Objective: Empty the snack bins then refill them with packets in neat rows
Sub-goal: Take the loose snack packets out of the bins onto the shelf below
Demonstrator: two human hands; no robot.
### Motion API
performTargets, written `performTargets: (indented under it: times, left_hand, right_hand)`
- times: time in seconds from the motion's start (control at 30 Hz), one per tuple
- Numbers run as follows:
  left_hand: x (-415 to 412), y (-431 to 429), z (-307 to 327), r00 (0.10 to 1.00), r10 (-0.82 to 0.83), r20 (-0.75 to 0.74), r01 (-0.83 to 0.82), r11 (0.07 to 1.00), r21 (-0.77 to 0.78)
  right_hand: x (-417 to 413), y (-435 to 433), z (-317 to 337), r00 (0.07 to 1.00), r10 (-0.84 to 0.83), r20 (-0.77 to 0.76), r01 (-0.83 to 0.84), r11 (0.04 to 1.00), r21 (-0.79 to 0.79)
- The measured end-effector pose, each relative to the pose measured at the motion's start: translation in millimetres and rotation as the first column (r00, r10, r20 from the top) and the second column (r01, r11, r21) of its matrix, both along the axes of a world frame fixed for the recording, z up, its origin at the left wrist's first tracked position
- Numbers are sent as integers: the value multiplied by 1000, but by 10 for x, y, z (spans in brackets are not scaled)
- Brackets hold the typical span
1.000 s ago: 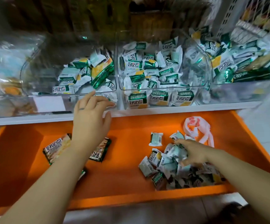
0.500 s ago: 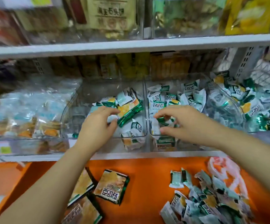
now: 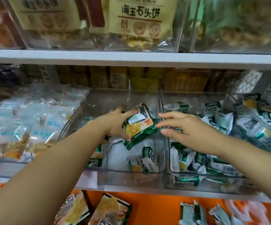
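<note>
Gripping: left hand (image 3: 115, 122) clamped on packets (image 3: 139, 129), just above the loose pile in the bin (image 3: 99, 101).
Right hand (image 3: 186, 130): fingers straight, apart, tips touching the packets' edge.
Right bin (image 3: 194, 96): heaped.
Tray (image 3: 155, 207): loose packs.

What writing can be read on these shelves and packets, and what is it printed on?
"海玉石头饼": beige bag on the top shelf.
Second bag, to its left: blurred, unreadable.
Large packet gripped by the left hand: lettering unreadable.
Small packets in the bins, flat packets on the orange tray: too blurred.
</note>
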State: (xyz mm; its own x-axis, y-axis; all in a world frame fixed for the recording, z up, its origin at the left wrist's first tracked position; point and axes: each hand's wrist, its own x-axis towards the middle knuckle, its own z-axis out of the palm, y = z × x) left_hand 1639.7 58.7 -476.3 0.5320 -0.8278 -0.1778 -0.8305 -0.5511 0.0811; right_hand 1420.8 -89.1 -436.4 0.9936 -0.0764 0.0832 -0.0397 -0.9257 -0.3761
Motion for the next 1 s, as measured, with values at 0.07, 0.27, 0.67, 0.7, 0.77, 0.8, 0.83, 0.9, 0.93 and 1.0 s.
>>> performTargets:
  times: [0.07,0.27,0.67,0.7,0.77,0.8,0.83,0.9,0.93,1.0]
  left_hand:
    - [53,-42,3,1000,-20,13,19,999,28]
    - [169,-18,81,994,-106,5,106,992,-74]
    - [185,1,2,962,-261,76,247,956,156]
    - [217,16,6,969,-237,66,227,964,138]
    - [279,21,4,985,-169,23,166,981,105]
    - [297,16,-1,991,-134,-3,134,985,104]
    - [315,11,-6,994,-105,-29,107,988,114]
    - [332,22,-23,996,-65,-68,74,988,133]
    - [334,35,-32,995,-51,-83,62,989,131]
    - [339,58,-33,993,-35,-109,46,994,102]
  right_hand:
    - [9,-1,-7,1000,9,-5,-9,1000,11]
    - [37,-17,-32,1000,0,0,0,999,41]
    - [39,1,-84,999,24,45,-28,994,106]
    - [43,0,-85,999,24,41,-28,994,103]
    - [48,5,-83,999,20,37,-23,995,101]
    - [46,8,-81,999,17,39,-21,994,104]
    - [47,10,-78,999,14,43,-18,994,107]
    - [38,14,-75,999,9,42,-14,994,107]
    - [38,14,-73,999,9,39,-13,994,105]
    - [32,11,-72,999,8,36,-11,995,102]
